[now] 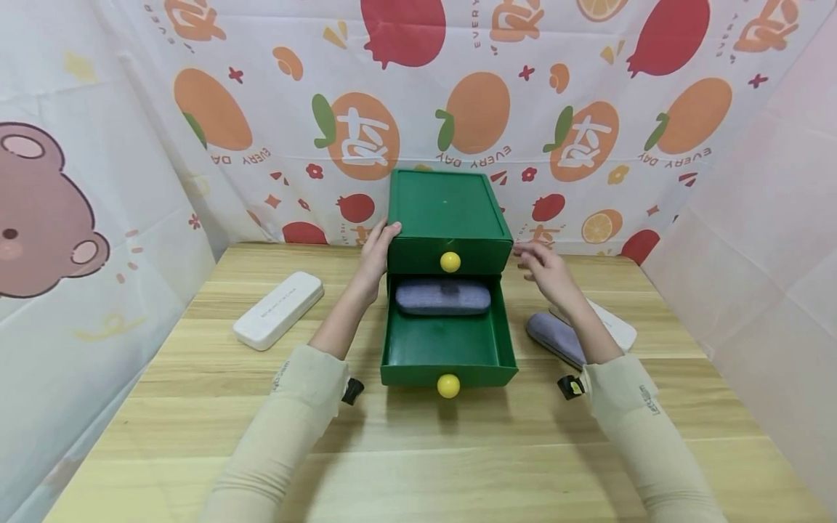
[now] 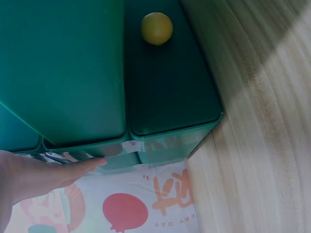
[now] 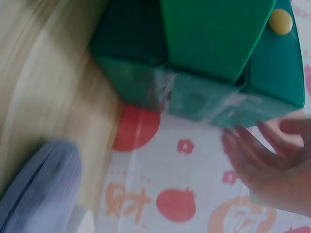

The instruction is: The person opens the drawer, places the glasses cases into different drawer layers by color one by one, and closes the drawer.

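A green drawer unit [image 1: 447, 207] stands at the back of the table, its middle drawer [image 1: 445, 341] pulled out toward me. Inside that drawer, toward the back, lies a purple glasses case [image 1: 443, 298]. My left hand [image 1: 374, 254] rests along the unit's left side, thumb at the top edge; the left wrist view shows its fingers [image 2: 80, 167] straight along the side wall. By the right side, my right hand [image 1: 549, 272] has its fingertips close to the upper front corner, fingers loosely bent and holding nothing. The lowest drawer [image 2: 170, 82] is closed.
A white glasses case [image 1: 279, 311] lies on the wooden table [image 1: 418, 465] at left. To the right, a second purple glasses case [image 1: 556, 338] and another white case [image 1: 617, 327] lie partly under my right forearm. A fruit-printed cloth [image 1: 418, 80] hangs behind the unit.
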`<move>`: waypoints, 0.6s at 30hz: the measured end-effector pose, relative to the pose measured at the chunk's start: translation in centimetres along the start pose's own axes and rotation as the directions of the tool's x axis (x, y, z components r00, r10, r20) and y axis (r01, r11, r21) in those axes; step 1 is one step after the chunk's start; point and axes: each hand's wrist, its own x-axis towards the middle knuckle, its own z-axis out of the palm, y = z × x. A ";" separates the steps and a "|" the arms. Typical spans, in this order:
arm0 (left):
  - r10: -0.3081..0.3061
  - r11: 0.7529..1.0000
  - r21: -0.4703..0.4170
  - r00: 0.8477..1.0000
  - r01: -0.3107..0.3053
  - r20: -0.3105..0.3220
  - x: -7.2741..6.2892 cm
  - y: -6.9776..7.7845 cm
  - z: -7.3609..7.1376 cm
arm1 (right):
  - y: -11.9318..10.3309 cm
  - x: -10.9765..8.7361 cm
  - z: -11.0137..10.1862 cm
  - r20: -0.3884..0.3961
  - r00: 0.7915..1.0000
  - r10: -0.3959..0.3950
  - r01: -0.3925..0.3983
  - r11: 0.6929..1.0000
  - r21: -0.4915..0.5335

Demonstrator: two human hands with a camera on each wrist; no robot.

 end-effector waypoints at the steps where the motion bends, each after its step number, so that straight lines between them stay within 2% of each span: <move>1: 0.000 1.000 0.001 1.000 0.000 -0.001 0.0 0.0 -0.1 | 0.4 -0.3 -0.2 0.053 0.998 0.015 -0.011 0.996 -0.091; 3: 0.001 1.000 -0.002 1.000 -0.001 -0.004 0.0 0.0 -0.2 | 1.2 -1.0 -0.4 0.179 0.982 0.056 -0.006 0.963 -0.268; 6: 0.002 1.000 -0.005 1.000 -0.002 -0.005 0.0 0.0 -0.3 | 2.4 -2.2 -0.8 0.330 0.931 0.156 0.023 0.877 -0.480; 8: 0.001 1.000 -0.005 1.000 -0.001 -0.006 0.0 0.1 -0.3 | 3.1 -2.8 -1.1 0.376 0.897 0.232 0.027 0.821 -0.570; 10: 0.000 1.000 -0.005 1.000 0.000 -0.003 0.0 0.1 -0.3 | 3.9 -3.4 -1.3 0.379 0.876 0.298 0.009 0.776 -0.631; 13: -0.007 1.000 -0.004 1.000 0.007 0.002 0.0 0.1 -0.2 | 5.1 -3.9 -1.6 0.351 0.869 0.347 -0.036 0.753 -0.657; 18: -0.010 1.000 -0.011 1.000 0.009 -0.006 0.0 0.0 -0.1 | 6.6 -4.2 -1.9 0.308 0.890 0.337 -0.043 0.732 -0.679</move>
